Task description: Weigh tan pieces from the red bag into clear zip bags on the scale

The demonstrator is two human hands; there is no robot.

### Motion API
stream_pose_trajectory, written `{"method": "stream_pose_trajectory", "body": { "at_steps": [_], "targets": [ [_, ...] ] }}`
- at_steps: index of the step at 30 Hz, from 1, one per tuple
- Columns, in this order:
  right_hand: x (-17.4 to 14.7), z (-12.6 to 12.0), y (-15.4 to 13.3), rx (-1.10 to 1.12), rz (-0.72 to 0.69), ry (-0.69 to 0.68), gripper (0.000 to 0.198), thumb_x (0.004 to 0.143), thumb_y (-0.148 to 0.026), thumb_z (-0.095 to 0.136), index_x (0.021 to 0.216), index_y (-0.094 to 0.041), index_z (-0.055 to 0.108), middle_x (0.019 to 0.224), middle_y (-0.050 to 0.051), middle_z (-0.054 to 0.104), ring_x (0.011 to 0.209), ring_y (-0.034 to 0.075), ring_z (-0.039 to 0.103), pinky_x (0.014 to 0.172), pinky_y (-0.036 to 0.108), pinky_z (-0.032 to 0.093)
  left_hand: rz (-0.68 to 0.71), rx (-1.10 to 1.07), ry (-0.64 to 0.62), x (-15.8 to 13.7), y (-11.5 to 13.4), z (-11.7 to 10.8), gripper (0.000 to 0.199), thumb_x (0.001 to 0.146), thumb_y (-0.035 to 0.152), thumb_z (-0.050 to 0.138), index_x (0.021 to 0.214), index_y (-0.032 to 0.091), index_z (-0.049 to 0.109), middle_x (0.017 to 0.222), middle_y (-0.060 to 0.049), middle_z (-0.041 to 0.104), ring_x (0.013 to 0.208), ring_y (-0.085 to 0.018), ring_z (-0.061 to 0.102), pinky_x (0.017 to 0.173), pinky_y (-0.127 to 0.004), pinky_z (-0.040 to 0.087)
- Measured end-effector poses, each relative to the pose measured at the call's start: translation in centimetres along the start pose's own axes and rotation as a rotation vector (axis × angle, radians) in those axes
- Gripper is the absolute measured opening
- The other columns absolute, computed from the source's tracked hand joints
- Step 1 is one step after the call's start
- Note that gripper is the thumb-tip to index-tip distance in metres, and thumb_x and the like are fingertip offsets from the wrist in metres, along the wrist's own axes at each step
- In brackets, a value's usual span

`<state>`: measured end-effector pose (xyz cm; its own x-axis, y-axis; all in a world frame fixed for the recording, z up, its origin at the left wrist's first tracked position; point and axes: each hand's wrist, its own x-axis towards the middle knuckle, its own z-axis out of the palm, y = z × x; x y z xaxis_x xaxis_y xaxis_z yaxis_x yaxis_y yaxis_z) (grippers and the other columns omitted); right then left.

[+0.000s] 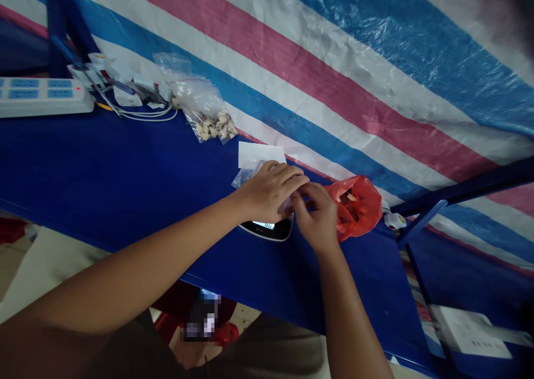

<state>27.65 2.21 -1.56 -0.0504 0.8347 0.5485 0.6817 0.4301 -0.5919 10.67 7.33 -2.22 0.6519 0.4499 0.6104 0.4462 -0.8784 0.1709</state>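
Note:
My left hand [275, 187] bends over a black digital scale [271, 231], fingers closed on a clear plastic bag [246, 172]. Part of the bag sticks out to the left of that hand. My right hand [317, 212] meets it from the right, thumb and fingers pinched at the bag's edge; the exact grip is partly hidden. Below the hands the scale's lit display shows, but most of its top is covered. A white sheet of paper [261, 152] lies just behind. Close to my right hand sits an open red plastic bag [361, 209] with small pale pieces inside.
Zip bags of pale, chunky pieces [212, 124] lie at the back of the blue table [137, 173]. Cables and small tools [129, 92] crowd the back left, beside a power strip [41, 96]. A striped tarp [292, 62] hangs behind. A blue frame bar [423, 223] stands at right.

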Motion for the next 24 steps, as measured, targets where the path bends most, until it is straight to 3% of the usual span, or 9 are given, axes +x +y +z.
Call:
{"method": "stream_pose_trajectory", "body": {
  "at_steps": [3,4,6,8,10,13,18,21,24],
  "targets": [
    [0.5,-3.4,2.5,-0.288,0.232,0.245,0.032,0.094,-0.027,0.041,0.087,-0.015,0.070,0.087,0.010,0.071,0.083,0.022,0.066,0.077,0.034,0.050,-0.007,0.041,0.024,-0.2,-0.5,-0.2,0.053,0.085,0.028,0.061,0.134,0.015,0.048,0.132,-0.015,0.058,0.122,-0.031,0.053,0.103,-0.048,0.038],
    [0.6,-4.6,3.8,-0.483,0.361,0.222,0.034,0.094,-0.028,0.041,0.088,-0.015,0.072,0.085,0.012,0.071,0.083,0.024,0.066,0.079,0.037,0.049,-0.006,0.052,0.028,-0.3,-0.6,-0.3,0.052,0.085,0.028,0.060,0.134,0.015,0.048,0.131,-0.015,0.058,0.122,-0.031,0.053,0.103,-0.048,0.038],
    [0.6,-6.6,6.8,-0.739,0.604,0.011,0.035,0.090,-0.024,0.043,0.094,-0.012,0.076,0.092,0.019,0.071,0.090,0.030,0.067,0.083,0.041,0.048,-0.005,0.067,0.029,-0.4,-0.9,-0.3,0.050,0.087,0.027,0.059,0.134,0.016,0.049,0.130,-0.015,0.059,0.120,-0.030,0.053,0.102,-0.048,0.038],
    [0.5,-7.7,9.6,-0.795,0.742,-0.197,0.038,0.083,-0.016,0.048,0.109,-0.009,0.075,0.104,0.022,0.071,0.098,0.033,0.067,0.086,0.041,0.049,-0.005,0.074,0.020,-0.5,-1.0,-0.3,0.050,0.087,0.027,0.059,0.134,0.016,0.048,0.130,-0.015,0.059,0.120,-0.030,0.053,0.102,-0.047,0.038],
    [0.3,-7.8,11.5,-0.752,0.720,-0.272,0.048,0.083,-0.015,0.049,0.127,-0.012,0.068,0.118,0.021,0.068,0.107,0.032,0.066,0.092,0.040,0.048,-0.006,0.077,0.010,-0.5,-1.0,-0.3,0.050,0.087,0.027,0.059,0.134,0.015,0.048,0.130,-0.014,0.059,0.119,-0.030,0.054,0.102,-0.047,0.038],
    [0.3,-7.4,12.4,-0.698,0.618,-0.219,0.051,0.090,-0.034,0.051,0.135,-0.014,0.062,0.121,0.019,0.067,0.111,0.031,0.064,0.097,0.043,0.046,-0.007,0.080,0.010,-0.4,-1.0,-0.3,0.049,0.088,0.028,0.059,0.133,0.015,0.049,0.129,-0.014,0.059,0.118,-0.029,0.054,0.102,-0.047,0.037],
    [0.5,-7.8,11.0,-0.616,0.654,-0.162,0.055,0.092,-0.059,0.043,0.108,-0.018,0.074,0.101,0.016,0.072,0.096,0.029,0.067,0.084,0.039,0.048,-0.011,0.077,0.012,-0.4,-1.1,-0.5,0.048,0.088,0.030,0.059,0.133,0.016,0.049,0.130,-0.014,0.058,0.118,-0.030,0.053,0.102,-0.047,0.036],
    [0.4,-8.1,10.4,-0.529,0.707,-0.250,0.048,0.080,-0.063,0.060,0.082,-0.017,0.073,0.074,0.009,0.069,0.073,0.025,0.065,0.066,0.033,0.046,-0.010,0.068,0.015,-0.5,-1.1,-0.5,0.047,0.089,0.030,0.057,0.133,0.017,0.048,0.130,-0.015,0.058,0.118,-0.030,0.054,0.102,-0.047,0.036],
    [0.4,-8.0,9.9,-0.291,0.755,-0.250,0.045,0.077,-0.062,0.063,0.074,-0.017,0.069,0.058,0.002,0.060,0.054,0.018,0.055,0.053,0.028,0.039,-0.011,0.058,0.021,-0.5,-1.0,-0.4,0.047,0.089,0.029,0.057,0.133,0.017,0.048,0.129,-0.015,0.058,0.118,-0.030,0.054,0.102,-0.047,0.036]
  ]
}}
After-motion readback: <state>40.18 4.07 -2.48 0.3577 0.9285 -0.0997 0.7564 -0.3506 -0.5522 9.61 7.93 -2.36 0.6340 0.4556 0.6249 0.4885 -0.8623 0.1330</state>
